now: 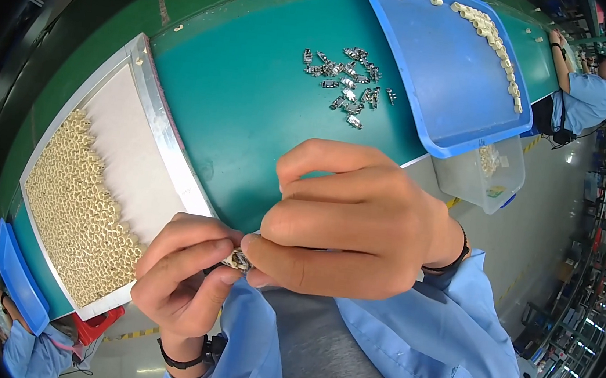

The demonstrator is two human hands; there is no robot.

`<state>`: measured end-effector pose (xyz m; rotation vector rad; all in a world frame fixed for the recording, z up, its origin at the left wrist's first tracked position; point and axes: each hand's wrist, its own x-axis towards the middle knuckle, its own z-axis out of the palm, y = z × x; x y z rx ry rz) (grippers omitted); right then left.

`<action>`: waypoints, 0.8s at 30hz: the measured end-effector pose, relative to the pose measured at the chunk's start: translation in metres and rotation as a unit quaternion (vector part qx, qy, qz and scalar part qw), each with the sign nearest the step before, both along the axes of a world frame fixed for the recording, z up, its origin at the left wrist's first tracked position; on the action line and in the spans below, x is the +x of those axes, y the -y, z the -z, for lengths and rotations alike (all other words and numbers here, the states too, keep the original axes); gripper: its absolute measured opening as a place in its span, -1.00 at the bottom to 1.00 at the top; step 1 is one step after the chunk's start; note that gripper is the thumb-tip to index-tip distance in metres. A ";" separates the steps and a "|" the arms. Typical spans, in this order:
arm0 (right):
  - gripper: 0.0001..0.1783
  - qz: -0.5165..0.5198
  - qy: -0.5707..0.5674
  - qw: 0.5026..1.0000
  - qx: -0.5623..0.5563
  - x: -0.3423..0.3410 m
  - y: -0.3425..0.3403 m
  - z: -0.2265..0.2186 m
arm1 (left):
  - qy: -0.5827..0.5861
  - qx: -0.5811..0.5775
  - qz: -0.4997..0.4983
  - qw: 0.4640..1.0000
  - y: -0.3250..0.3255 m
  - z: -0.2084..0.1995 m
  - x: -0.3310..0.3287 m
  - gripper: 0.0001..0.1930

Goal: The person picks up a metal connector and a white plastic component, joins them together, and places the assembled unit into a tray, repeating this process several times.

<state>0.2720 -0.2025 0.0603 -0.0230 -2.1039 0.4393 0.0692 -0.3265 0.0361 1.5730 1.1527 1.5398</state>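
Close in front of my body, both hands meet at a small cream-coloured part with metal in it (pixel 238 260). My left hand (pixel 183 272) pinches it between thumb and fingers. From the right, my right hand (pixel 358 224) closes thumb and index finger on the same part, covering much of it. Its exact kind is partly hidden by the fingertips. Beyond my hands, a loose group of small shiny metal clips (pixel 349 83) lies on the green tabletop (pixel 252 110).
At left stands a metal-edged frame tray (pixel 165 130) packed with cream ceramic-looking pieces (pixel 75 209). A blue tray (pixel 447 79) at right holds a row of cream pieces (pixel 489 35). Below it is a clear plastic bin (pixel 499 184). Co-workers sit at far right (pixel 590 94) and lower left (pixel 34 353).
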 end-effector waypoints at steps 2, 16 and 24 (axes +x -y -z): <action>-0.75 -0.003 0.038 0.999 0.009 0.003 0.000 -0.002 | -0.005 -0.003 0.013 1.000 0.001 0.000 -0.001 -0.74; -0.68 0.091 0.079 0.992 0.024 -0.001 0.023 0.017 | 0.308 -0.131 0.064 0.940 0.005 0.018 0.004 -0.58; -0.59 0.252 0.215 0.940 -0.078 0.035 -0.021 0.066 | -0.190 -0.088 -0.020 0.978 -0.058 0.010 -0.054 -0.74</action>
